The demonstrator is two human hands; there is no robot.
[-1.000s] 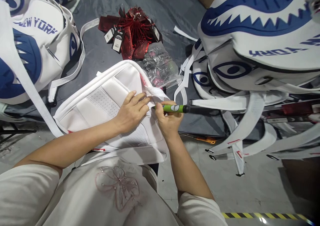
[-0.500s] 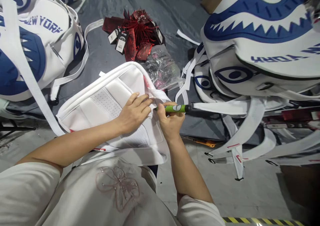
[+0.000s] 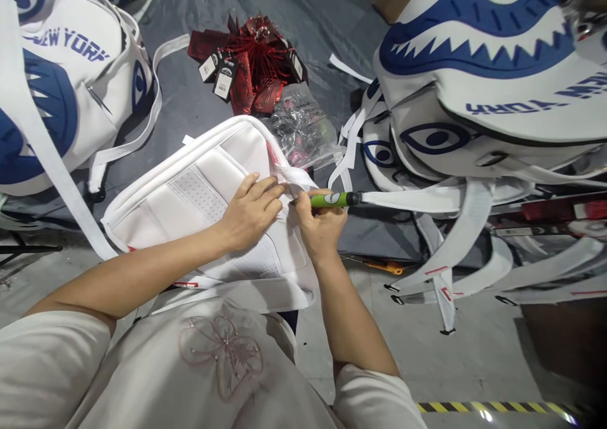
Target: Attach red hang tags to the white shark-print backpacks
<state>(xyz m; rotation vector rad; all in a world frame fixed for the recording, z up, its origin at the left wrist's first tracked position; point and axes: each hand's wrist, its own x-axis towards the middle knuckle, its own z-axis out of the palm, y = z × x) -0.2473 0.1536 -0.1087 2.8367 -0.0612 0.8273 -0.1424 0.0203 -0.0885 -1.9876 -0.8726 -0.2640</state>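
A white backpack lies back-panel up on my lap. My left hand presses flat on its padded panel near the top edge, fingers together beside a white strap loop. My right hand grips a green pen-shaped tool, held level with its tip pointing left at the seam next to my left fingertips. The tool's dark rear end points right over a white strap.
White backpacks with blue shark faces and "NEW YORK" lettering are piled at right and upper left. Red hang tags and a clear plastic bag lie on grey sheeting beyond. An orange-handled tool rests on the floor.
Both hands hold almost the same pose; only the view has shifted slightly. The tool tip stays at the seam.
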